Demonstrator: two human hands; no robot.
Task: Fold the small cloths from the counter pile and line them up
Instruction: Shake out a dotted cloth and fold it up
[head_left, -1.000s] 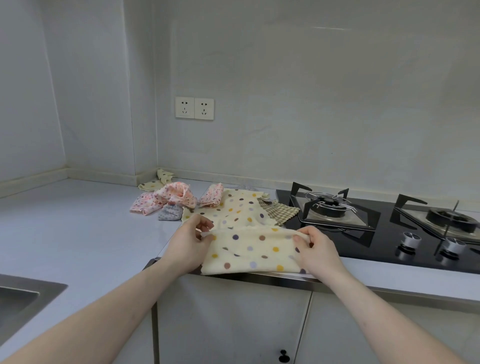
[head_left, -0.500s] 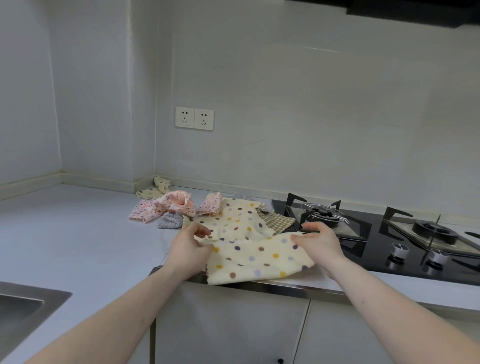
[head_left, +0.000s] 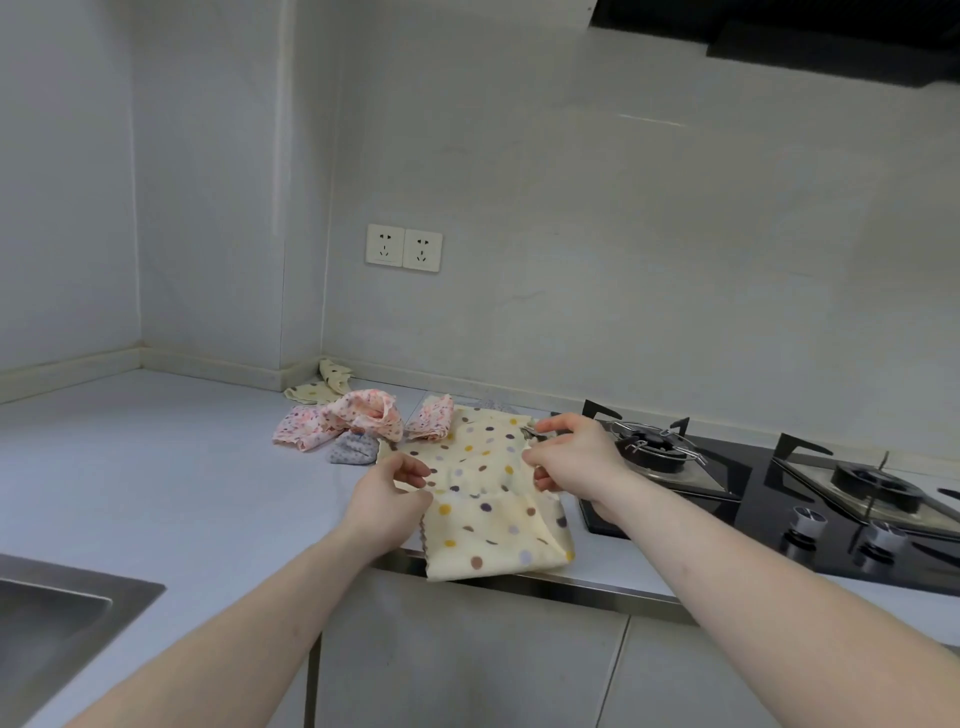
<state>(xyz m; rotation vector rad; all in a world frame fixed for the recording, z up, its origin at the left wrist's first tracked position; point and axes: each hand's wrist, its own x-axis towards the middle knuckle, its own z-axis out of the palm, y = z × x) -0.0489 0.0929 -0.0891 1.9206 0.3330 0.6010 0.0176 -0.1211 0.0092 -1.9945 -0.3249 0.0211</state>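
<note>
First cloth in hand, pile waiting

Head view: at centre frame, your left hand and right hand each pinch an edge of the dotted cloth, part-folded at the counter edge. Above and left of it, the pile lies unfolded; no lined-up cloths show.

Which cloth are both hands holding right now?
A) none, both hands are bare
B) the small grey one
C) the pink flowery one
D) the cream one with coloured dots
D: the left hand and right hand each pinch a side of the cream dotted cloth at the counter's front edge.
</note>
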